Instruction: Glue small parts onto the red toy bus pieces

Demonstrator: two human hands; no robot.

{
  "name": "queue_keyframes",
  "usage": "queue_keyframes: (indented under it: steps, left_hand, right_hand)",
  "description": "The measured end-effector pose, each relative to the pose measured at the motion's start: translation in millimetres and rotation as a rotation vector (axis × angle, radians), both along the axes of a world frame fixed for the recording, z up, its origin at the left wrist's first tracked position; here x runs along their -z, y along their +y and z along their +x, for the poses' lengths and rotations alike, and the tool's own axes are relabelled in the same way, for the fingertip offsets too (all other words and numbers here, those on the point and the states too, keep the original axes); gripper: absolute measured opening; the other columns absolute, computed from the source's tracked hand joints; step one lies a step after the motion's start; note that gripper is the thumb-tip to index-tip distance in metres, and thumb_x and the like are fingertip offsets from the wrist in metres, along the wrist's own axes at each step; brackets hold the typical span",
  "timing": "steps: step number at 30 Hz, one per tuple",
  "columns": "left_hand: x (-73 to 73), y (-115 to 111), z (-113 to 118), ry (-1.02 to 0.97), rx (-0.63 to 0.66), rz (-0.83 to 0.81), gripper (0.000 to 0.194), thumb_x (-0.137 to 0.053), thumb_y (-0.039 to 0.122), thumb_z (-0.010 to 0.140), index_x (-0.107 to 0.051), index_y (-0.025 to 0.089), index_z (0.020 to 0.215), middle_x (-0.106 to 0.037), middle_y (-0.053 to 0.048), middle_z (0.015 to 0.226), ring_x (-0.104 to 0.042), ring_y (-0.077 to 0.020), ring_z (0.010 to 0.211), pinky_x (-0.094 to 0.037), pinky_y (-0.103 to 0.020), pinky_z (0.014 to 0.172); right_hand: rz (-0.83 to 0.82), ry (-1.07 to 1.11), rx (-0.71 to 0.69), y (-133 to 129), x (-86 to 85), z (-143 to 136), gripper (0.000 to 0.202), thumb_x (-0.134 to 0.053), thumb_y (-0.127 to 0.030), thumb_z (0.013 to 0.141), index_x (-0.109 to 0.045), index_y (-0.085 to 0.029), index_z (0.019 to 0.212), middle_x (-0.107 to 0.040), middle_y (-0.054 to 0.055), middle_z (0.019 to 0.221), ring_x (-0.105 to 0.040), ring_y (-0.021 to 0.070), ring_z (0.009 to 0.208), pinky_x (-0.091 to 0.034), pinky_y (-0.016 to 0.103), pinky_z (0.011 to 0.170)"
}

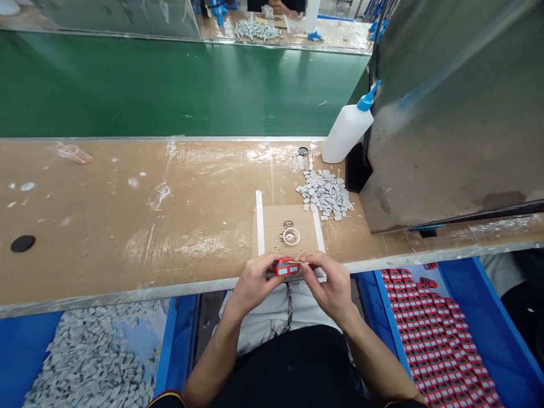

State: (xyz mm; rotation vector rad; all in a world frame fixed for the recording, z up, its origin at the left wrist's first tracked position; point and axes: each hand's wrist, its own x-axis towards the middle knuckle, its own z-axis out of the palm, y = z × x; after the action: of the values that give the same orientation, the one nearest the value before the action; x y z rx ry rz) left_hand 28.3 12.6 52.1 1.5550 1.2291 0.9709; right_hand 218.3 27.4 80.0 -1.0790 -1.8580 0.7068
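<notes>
At the table's front edge, my left hand [254,285] is closed around a small red toy vehicle [287,271] with light blue windows. A thin pale stick [294,262] is pinched in my right hand [334,286] and lies across the top of the toy. The fingertips of both hands are close to the toy's ends; whether the right ones also touch it I cannot tell. Just beyond my hands, a small clear round cup [291,236] stands on a cardboard piece [274,218] held by white tape strips.
Right of the cardboard lies a pile of small grey parts [327,194]. Behind it stands a white bottle with a blue nozzle [347,133], beside a large metal box [446,124]. Blue bins below the table hold grey parts [97,357] at left and red toy vehicles [442,340] at right.
</notes>
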Motion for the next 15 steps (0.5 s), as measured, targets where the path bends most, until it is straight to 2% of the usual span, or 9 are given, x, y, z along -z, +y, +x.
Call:
queue_keyframes:
  steps: [9, 12, 15]
  left_hand:
    - [0.8, 0, 0, 0.019, 0.010, 0.026, 0.020, -0.069, 0.021, 0.089, -0.074, 0.019, 0.108, -0.082, -0.008, 0.099, -0.077, -0.0206, 0.081, -0.061, -0.028, 0.073]
    - [0.3, -1, -1, 0.041, -0.001, 0.044, 0.020, -0.069, 0.023, 0.090, -0.074, 0.019, 0.109, -0.081, -0.008, 0.099, -0.076, -0.0211, 0.083, -0.060, -0.028, 0.073]
    - [1.4, -2, -1, 0.065, -0.009, 0.048, 0.022, -0.070, 0.026, 0.090, -0.074, 0.019, 0.110, -0.082, -0.008, 0.099, -0.077, -0.0223, 0.086, -0.061, -0.029, 0.075]
  right_hand:
    - [-0.024, 0.056, 0.012, 3, -2.5, -1, 0.010, -0.058, -0.020, 0.098, -0.068, -0.024, 0.098, -0.077, 0.004, 0.084, -0.073, 0.0168, 0.070, -0.059, 0.026, 0.063]
    - [-0.040, 0.136, 0.070, 8, -1.7, 3, 0.010, -0.060, -0.019, 0.097, -0.068, -0.024, 0.098, -0.078, 0.004, 0.087, -0.074, 0.0178, 0.076, -0.059, 0.027, 0.068]
    - [-0.074, 0.225, 0.147, 20, 7.0, 3, 0.008, -0.060, -0.021, 0.098, -0.068, -0.023, 0.099, -0.077, 0.005, 0.091, -0.073, 0.0184, 0.080, -0.058, 0.029, 0.070]
